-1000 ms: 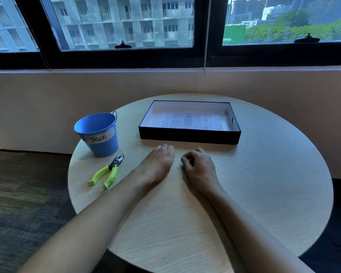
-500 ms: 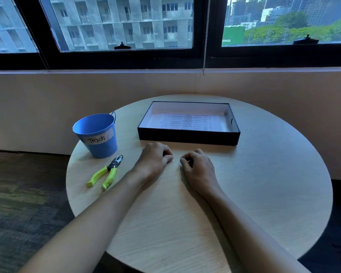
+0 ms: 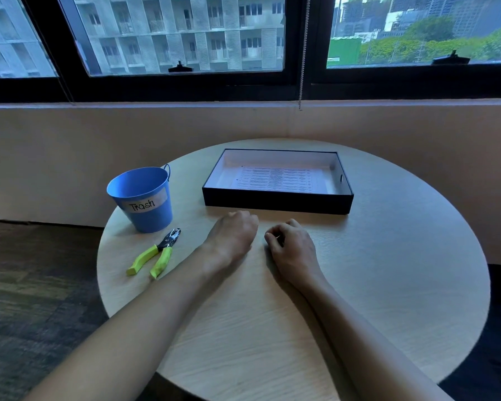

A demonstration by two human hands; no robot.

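Both your hands are idle on the worktop [image 3: 388,270], so by my reading the job has not yet started. You are at the point of choosing what to pick up first.

Your left hand [image 3: 235,235] rests just in front of the black tray [image 3: 275,202], near its front-left part. Its fingers are tucked under into a loose fist and hold nothing. Your right hand [image 3: 294,247] lies beside it, also just in front of the tray's front wall. Its fingers [image 3: 271,240] are curled in toward the thumb, and nothing shows in them. Neither hand touches the tray.

The printed sheet [image 3: 275,179] lies flat on the tray's floor, inside the walls. The hole punch [image 3: 156,254], with its yellow-green handles, lies on the worktop to the front-left of the tray, well apart from it and nearer your left hand. The blue bucket [image 3: 151,218] marked "Trash" stands upright to the left of the tray, just behind the punch.

The likely next move is to uncurl both hands. Your left hand is better placed for the punch. Take it by the handles, not the metal head. Your right hand can go over the tray's front wall for the sheet. The sheet lies flat against the floor, so lift an edge with a fingertip before you try to pinch it.
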